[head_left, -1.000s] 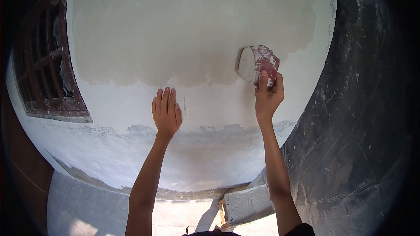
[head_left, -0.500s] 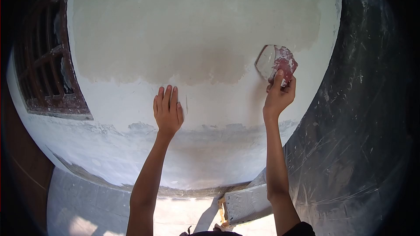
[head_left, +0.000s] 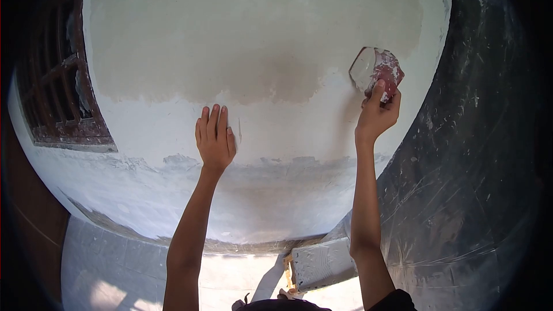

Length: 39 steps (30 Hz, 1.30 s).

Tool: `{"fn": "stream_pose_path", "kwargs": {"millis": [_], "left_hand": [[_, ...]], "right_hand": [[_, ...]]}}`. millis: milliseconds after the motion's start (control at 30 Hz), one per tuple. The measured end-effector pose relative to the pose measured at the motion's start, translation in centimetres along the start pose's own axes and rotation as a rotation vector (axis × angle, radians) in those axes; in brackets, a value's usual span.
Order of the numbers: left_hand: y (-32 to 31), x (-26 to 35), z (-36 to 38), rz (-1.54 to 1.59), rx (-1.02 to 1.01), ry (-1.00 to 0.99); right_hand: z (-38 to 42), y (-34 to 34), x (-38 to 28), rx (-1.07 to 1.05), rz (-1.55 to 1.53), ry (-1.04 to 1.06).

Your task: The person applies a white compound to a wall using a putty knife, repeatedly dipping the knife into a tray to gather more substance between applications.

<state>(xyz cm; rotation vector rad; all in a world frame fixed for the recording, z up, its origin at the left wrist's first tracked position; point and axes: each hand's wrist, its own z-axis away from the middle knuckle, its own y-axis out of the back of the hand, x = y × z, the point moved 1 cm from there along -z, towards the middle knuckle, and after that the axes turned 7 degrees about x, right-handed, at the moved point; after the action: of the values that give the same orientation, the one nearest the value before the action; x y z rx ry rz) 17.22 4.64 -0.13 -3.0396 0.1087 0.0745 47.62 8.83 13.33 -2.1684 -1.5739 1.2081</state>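
My left hand lies flat against the pale wall, fingers stretched upward and thumb at the right side. In my right hand is a reddish putty scraper, gripped at its lower end between thumb and fingers. White putty is smeared over the scraper, thickest on its left part. It is held close to the right part of the wall; whether its edge touches cannot be made out. A greyish, damp-looking area covers the upper wall, with a whiter band beneath it.
A dark window frame with bars borders the wall at the left. To the right hangs or stands a dark, white-splattered sheet. Below, a putty-coated tray or board rests by my right forearm, above a grey tiled floor.
My right hand and the scraper have shifted slightly up and to the right. My left hand stays flat on the wall, and the whole view has moved a little.
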Motion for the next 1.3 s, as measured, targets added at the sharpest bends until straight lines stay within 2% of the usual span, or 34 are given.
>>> {"fn": "stream_pose_path", "kwargs": {"millis": [67,133,167,200,233,267,333,367,400,467,500,533,600,667,733,800,900,1000,1100,1133,1200,1267,1300], "left_hand": [[0.0,0.0,0.0,0.003,0.001,0.001],[0.1,-0.1,0.0,0.010,-0.002,-0.007],[0.1,-0.2,-0.1,0.015,0.002,-0.012],[0.1,-0.1,-0.1,0.019,0.009,-0.011],[0.1,0.0,0.0,0.018,0.008,-0.008],[0.2,0.0,0.0,0.022,0.005,-0.007],[0.1,-0.3,-0.1,0.022,0.006,-0.007],[0.1,-0.3,0.0,0.021,0.002,-0.005],[0.0,-0.3,0.1,0.018,-0.002,-0.002],[-0.1,-0.2,0.0,0.012,0.007,0.002],[-0.1,-0.1,0.1,0.014,0.013,0.000],[0.0,-0.1,0.1,0.008,0.014,0.001],[0.0,0.0,0.1,-0.013,-0.007,0.002],[0.0,0.0,0.2,-0.020,-0.008,0.005],[0.1,0.0,0.1,-0.014,-0.009,-0.005],[0.2,-0.2,0.0,0.016,-0.005,0.001],[0.3,-0.3,0.0,0.008,-0.035,0.000],[0.3,-0.3,-0.1,0.015,-0.029,-0.055],[0.4,-0.2,-0.4,0.010,-0.030,-0.055],[0.4,-0.1,-0.3,0.003,-0.035,-0.056],[0.2,-0.1,0.0,0.007,-0.015,-0.034],[-0.1,-0.1,0.0,0.014,0.006,-0.014],[0.0,-0.1,0.0,0.017,0.008,-0.017]], "right_hand": [[1.7,-0.9,-1.8,-0.103,-0.120,-0.078],[4.4,-3.0,-3.0,-0.365,-0.221,-0.086],[5.4,-3.8,-2.8,-0.558,-0.170,-0.089],[6.4,-4.9,-2.9,-0.628,-0.104,0.089],[6.8,-5.7,-3.3,-0.667,-0.023,0.179],[6.3,-6.0,-3.2,-0.667,-0.023,0.176],[4.4,-6.4,-3.1,-0.569,0.084,0.301],[2.9,-6.1,-3.0,-0.509,0.087,0.199],[1.3,-5.7,-3.0,-0.362,0.111,0.343],[-0.9,-4.3,-3.2,-0.146,0.163,0.201],[-1.2,-4.1,-3.5,-0.030,0.131,0.218],[-1.0,-3.7,-3.7,-0.003,0.097,0.163],[1.1,-3.9,-4.2,-0.108,-0.086,0.041],[4.6,-5.1,-4.3,-0.355,-0.213,-0.040],[8.3,-6.5,-3.5,-0.613,-0.182,-0.010],[10.9,-7.7,-3.2,-0.710,-0.057,0.158],[10.1,-8.3,-2.3,-0.602,-0.061,0.180],[5.0,-6.1,-1.8,-0.448,0.026,0.208],[-0.3,-3.1,-0.4,-0.158,0.128,0.105],[-1.5,-2.5,-0.3,-0.044,0.063,0.089],[-2.2,-1.1,-0.6,0.054,0.003,-0.085],[-0.6,-1.1,-1.2,0.090,-0.087,-0.142],[0.8,-1.3,-1.0,-0.030,-0.195,-0.156]]}}
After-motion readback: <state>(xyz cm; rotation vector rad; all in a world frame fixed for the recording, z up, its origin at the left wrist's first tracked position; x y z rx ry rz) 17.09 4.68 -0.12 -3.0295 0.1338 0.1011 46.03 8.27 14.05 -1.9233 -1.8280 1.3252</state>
